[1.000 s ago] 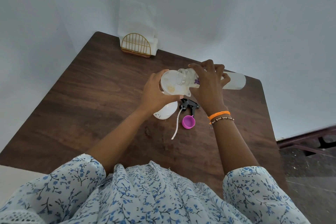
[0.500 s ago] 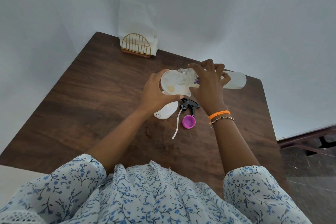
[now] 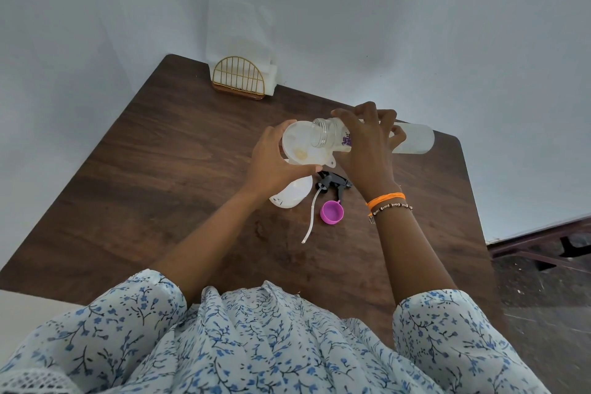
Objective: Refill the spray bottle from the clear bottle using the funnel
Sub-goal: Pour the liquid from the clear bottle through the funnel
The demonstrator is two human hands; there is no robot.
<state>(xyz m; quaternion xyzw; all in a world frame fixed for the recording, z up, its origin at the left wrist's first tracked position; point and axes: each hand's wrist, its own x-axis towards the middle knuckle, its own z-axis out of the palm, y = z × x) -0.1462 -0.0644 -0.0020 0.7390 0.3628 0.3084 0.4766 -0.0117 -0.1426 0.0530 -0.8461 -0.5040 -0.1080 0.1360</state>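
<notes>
Pouring at the desk [image 3: 134,201] centre, the right hand [image 3: 367,153] has its fingers clamped on the tilted clear bottle [image 3: 412,139], light and probably slippery. At nine o'clock, left hand [image 3: 271,163] fingers grip the funnel [image 3: 303,147] on the spray bottle [image 3: 292,193].

Changes recorded: almost none. The right hand [image 3: 367,150] is keeping the clear bottle [image 3: 412,139] tipped on its side, mouth over the funnel [image 3: 303,145]; the left hand [image 3: 271,166] is still gripping the funnel's rim.
</notes>
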